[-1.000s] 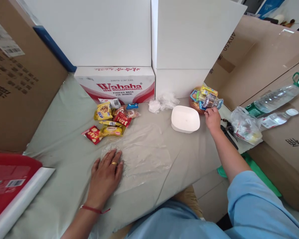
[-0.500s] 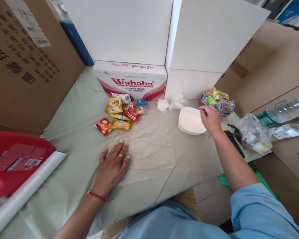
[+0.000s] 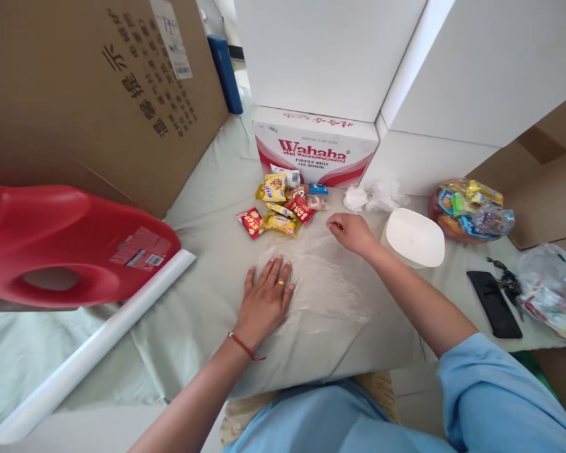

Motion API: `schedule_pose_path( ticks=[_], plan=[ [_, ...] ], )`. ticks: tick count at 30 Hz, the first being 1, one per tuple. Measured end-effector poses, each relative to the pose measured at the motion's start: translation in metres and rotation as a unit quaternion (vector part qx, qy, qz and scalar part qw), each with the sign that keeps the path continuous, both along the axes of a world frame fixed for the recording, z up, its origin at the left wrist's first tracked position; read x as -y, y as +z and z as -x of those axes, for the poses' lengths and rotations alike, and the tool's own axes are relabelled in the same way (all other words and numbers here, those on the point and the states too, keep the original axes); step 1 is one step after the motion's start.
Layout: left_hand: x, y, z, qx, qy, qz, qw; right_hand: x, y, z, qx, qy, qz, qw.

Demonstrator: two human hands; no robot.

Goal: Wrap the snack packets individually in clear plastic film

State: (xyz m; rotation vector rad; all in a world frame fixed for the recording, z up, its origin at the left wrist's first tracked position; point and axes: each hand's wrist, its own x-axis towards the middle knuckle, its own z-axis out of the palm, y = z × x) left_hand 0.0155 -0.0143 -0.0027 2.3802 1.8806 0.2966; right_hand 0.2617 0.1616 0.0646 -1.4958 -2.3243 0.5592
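A table (image 3: 207, 214) under a pale green cloth spreads before a seated person in a blue top. White panels (image 3: 311, 56) stand along its back, a brown carton (image 3: 75, 82) at the left. In front of the carton is a red jug (image 3: 99, 214), with a white roll (image 3: 93, 346) lying slantwise along its edge. A Wahaha box (image 3: 316, 151) sits against the panels. Mid-table, a clear plastic sheet (image 3: 330, 289) lies flat. The two hands are apart: the left hand (image 3: 266, 299) rests palm down on the sheet's left side, fingers spread; the right hand (image 3: 356, 233), by the sheet's far edge, has its fingertips closed on something. To the right are a full basket (image 3: 434, 214), a white bowl (image 3: 415, 239) just beside it, and a phone (image 3: 493, 302) nearer the person. Wrapped snacks (image 3: 280, 201) lie piled before the box. Smallest is the dark item (image 3: 339, 226) in the right fingertips, too small to identify.
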Motion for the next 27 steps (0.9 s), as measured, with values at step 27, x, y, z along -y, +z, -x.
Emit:
schedule_pose_path(
  ticks=[27],
  plan=[
    [0.022,0.003,-0.002,0.006,-0.016,0.032,0.999,0.148,-0.010,-0.021,0.065,0.219,-0.040,0.973]
  ],
)
